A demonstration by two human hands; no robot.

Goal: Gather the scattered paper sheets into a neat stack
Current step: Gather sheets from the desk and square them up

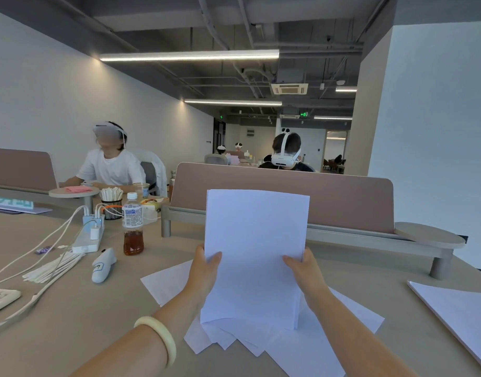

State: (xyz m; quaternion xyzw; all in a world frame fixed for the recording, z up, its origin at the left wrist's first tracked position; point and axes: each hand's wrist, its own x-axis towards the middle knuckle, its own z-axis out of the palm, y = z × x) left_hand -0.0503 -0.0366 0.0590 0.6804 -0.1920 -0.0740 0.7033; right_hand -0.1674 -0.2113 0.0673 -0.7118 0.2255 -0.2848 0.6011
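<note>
Squaring a held bundle of paper on edge over the sheets not yet collected

The held sheets (255, 240) stand upright, each side edge pinched: the left hand (205, 268) grasps the left edge, thumb on the near face, and the right hand (304, 268) grasps the right edge the same way. The bundle's bottom edge sits at the loose sheets (310, 349) fanned on the worktop (98, 322), probably touching them, though the view does not settle it. To do this well, loosen both grips slightly, tap the bottom edge on a bare, firm patch, not on slippery paper, then turn the bundle and tap a side edge too. A separate pile (456, 311) lies well apart on the right.
</note>
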